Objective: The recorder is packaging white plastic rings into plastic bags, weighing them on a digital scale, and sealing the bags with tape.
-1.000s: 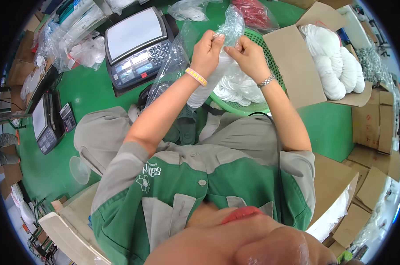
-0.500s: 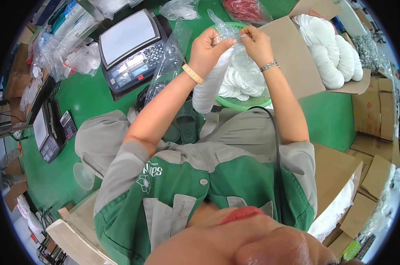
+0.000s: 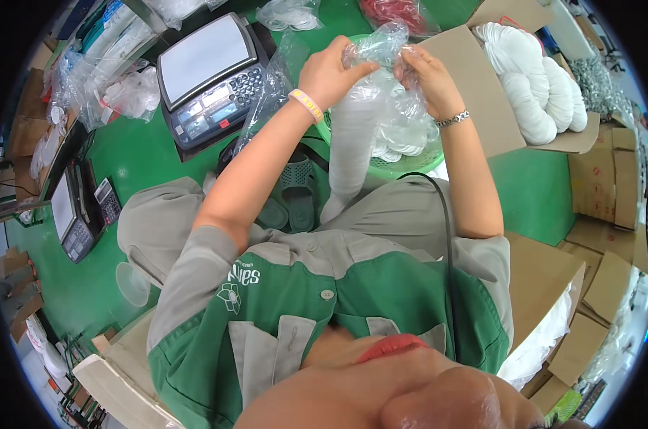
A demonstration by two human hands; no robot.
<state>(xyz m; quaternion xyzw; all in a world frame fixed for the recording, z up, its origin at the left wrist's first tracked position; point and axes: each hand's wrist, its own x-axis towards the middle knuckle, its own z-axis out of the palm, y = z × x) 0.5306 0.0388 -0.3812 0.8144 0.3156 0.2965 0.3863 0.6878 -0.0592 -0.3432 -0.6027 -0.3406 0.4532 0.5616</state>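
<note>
A clear plastic bag [image 3: 381, 44] is stretched between my two hands above a green basket [image 3: 409, 171]. My left hand [image 3: 332, 75] is closed on the bag's left edge, thumb pointing right. My right hand [image 3: 429, 80] pinches the right side of the same film. Below them hangs a long column of stacked white discs [image 3: 354, 136] inside clear plastic, slanting down toward my lap. Loose white round discs [image 3: 389, 151], partly covered by film, lie in the basket.
Left of my arm stands a weighing scale [image 3: 209, 79] with a keypad. An open cardboard box [image 3: 474, 100] on the right borders bundles of white discs [image 3: 527, 86]. Behind the basket lies a bag of red items [image 3: 399, 16]. A calculator [image 3: 108, 200] sits farther left.
My hands have moved slightly apart and the film between them is spread wider. The column of discs has shifted right and hangs lower.
</note>
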